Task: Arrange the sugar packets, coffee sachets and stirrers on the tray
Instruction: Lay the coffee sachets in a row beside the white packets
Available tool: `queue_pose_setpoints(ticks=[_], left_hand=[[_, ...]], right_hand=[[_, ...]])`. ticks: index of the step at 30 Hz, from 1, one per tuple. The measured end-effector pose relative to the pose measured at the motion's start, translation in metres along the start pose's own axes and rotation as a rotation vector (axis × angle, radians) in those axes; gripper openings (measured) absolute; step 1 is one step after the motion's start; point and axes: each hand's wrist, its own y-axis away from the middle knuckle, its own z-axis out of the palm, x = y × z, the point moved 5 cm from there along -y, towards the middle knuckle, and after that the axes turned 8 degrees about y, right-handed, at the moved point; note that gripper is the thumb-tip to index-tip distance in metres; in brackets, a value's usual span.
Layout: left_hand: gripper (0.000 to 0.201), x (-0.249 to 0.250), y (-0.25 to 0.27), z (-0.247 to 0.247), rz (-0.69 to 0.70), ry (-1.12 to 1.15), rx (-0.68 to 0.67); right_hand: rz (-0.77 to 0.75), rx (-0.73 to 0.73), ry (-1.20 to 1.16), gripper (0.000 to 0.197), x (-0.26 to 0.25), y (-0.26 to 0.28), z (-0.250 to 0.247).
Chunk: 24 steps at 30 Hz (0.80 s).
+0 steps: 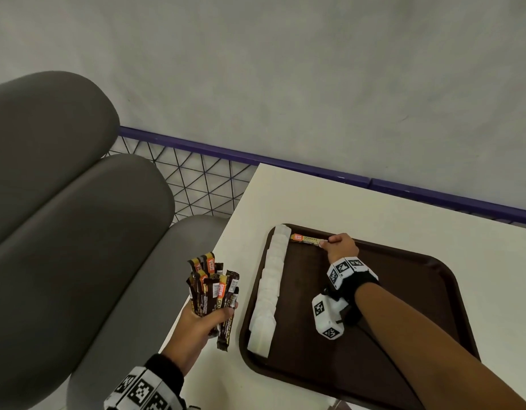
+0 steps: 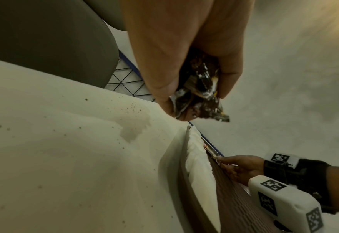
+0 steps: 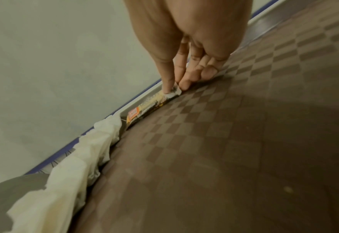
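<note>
Seat the first sachet square before letting go. Start from the cream table [image 1: 359,202], bearing the brown tray [image 1: 427,291] with its checkered floor. Along the tray's 9 o'clock edge, note the row of white sugar packets [image 1: 269,285], overlapped and running from 7 o'clock up to the 11 o'clock corner; treat that row as the fence for everything else. Off the tray at 9 o'clock, over the table's edge, keep the left hand [image 1: 201,327] wrapped firmly around the fan of dark coffee sachets [image 1: 214,285], fingers curled and gripping, upright enough that none slips out. At 12 o'clock on the tray, find the single coffee sachet [image 1: 305,240] lying flat against the far rim, one end just beside the top sugar packet, touching or not cannot be told. Right hand [image 1: 341,247] pinches its 3 o'clock end between thumb and fingertips [image 3: 183,85]. Slide it snug along the rim, parallel to that wall, then release by lifting straight up, not dragging. Feed the next sachet from the left-hand bundle just below this one, same heading, label up. No stirrers in view anywhere; leave floor space toward 3 o'clock for them.
</note>
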Motion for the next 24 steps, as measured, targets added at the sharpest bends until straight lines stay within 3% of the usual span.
queue_pose_setpoints(ticks=[5, 10, 14, 20, 24], left_hand=[[0.070, 0.004, 0.003, 0.007, 0.013, -0.016, -0.007], [0.059, 0.004, 0.007, 0.018, 0.010, 0.003, -0.032], [0.068, 0.003, 0.013, 0.028, 0.021, 0.030, -0.030], [0.037, 0.005, 0.022, 0.039, 0.082, 0.044, -0.032], [0.032, 0.009, 0.028, 0.044, 0.118, 0.024, -0.036]], right_hand=[[-0.078, 0.084, -0.012, 0.026, 0.001, 0.005, -0.006], [-0.391, -0.033, -0.057, 0.012, -0.004, 0.050, -0.004], [-0.483, -0.326, -0.088, 0.010, -0.004, 0.112, -0.003], [-0.399, -0.922, 0.024, 0.012, 0.011, 0.190, 0.016], [-0.429, -1.068, -0.011, 0.012, 0.016, 0.217, 0.018]])
